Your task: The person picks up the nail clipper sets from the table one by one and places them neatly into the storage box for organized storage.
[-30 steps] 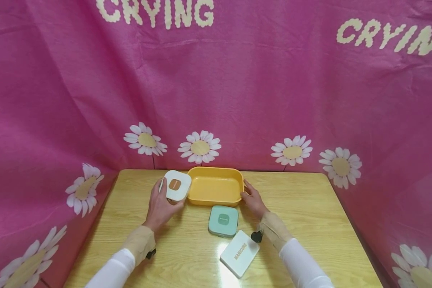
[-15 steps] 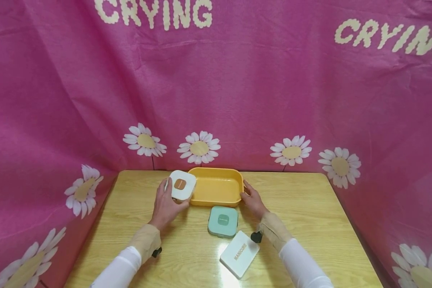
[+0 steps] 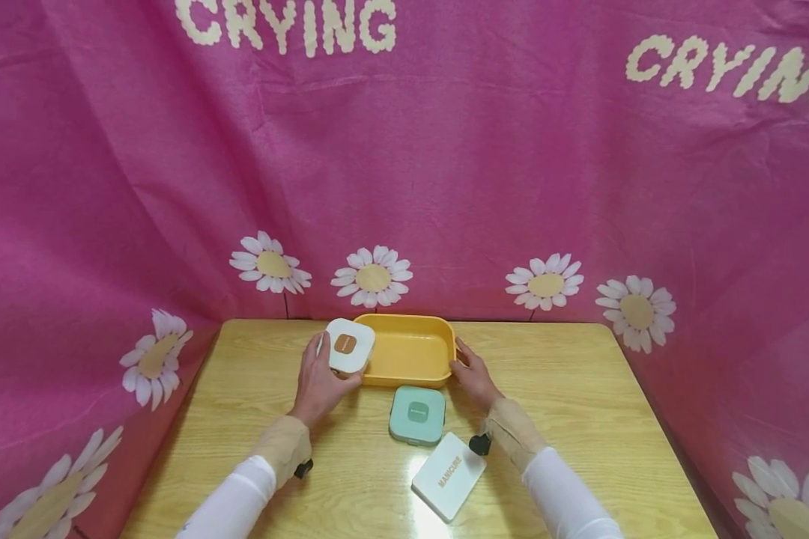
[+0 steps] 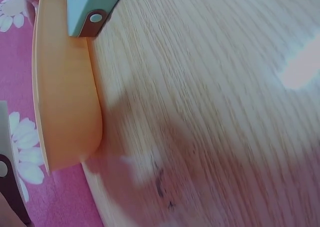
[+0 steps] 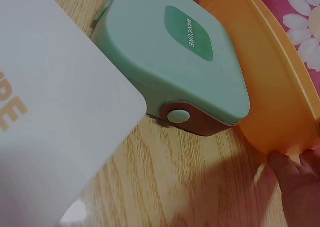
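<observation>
In the head view my left hand grips a white square manicure case with a brown label. The case is held up over the left end of a yellow plastic bin, overlapping its rim. At the left wrist view's edge, only a sliver of the white case shows. My right hand holds the bin's right end, thumb at the near corner. Close in front of the bin lies a mint green manicure case with a green label. In the right wrist view, its brown strap and round snap are visible.
A flat white box lettered "MANICURE" lies at an angle near the green case and my right wrist. Everything rests on a wooden table. A pink curtain with daisies hangs behind the table and along both sides.
My left hand has moved right with the white case, bringing it over the bin's left end. The right hand, green case and flat box have stayed put.
</observation>
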The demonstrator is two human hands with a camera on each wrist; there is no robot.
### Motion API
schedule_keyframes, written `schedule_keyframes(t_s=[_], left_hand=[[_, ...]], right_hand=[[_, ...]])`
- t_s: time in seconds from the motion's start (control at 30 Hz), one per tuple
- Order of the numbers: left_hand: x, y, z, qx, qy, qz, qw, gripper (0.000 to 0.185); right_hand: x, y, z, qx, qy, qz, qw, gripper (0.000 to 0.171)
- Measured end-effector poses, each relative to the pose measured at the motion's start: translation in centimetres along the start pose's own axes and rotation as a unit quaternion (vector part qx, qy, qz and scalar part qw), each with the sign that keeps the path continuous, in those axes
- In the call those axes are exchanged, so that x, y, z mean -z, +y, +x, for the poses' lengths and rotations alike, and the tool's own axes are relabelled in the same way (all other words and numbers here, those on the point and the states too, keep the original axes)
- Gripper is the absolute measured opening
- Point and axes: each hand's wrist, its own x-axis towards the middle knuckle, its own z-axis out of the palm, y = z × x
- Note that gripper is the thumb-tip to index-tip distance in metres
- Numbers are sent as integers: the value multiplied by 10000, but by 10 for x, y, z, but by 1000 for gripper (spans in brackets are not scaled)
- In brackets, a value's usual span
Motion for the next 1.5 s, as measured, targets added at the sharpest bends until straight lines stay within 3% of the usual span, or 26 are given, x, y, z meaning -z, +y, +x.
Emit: schedule_keyframes(t_s=[0.2,0.83,1.07,1.5], left_hand=[[-6,5,2,122,-156,-13,9998,112],[-30,21,10,235,-216,-147,9994,111],[-39,26,11,459,-241,-155,9985,111],[-48,27,12,364,-166,-86,9992,109]], right_hand=[[0,-4,-1,85,-27,-116,9999,65],[-1,-3,-1,-132,110,-355,9992,64],[0,-2,1,-27,43,-393,9992,63],[1,0,-1,12,-19,-203,9998,64]])
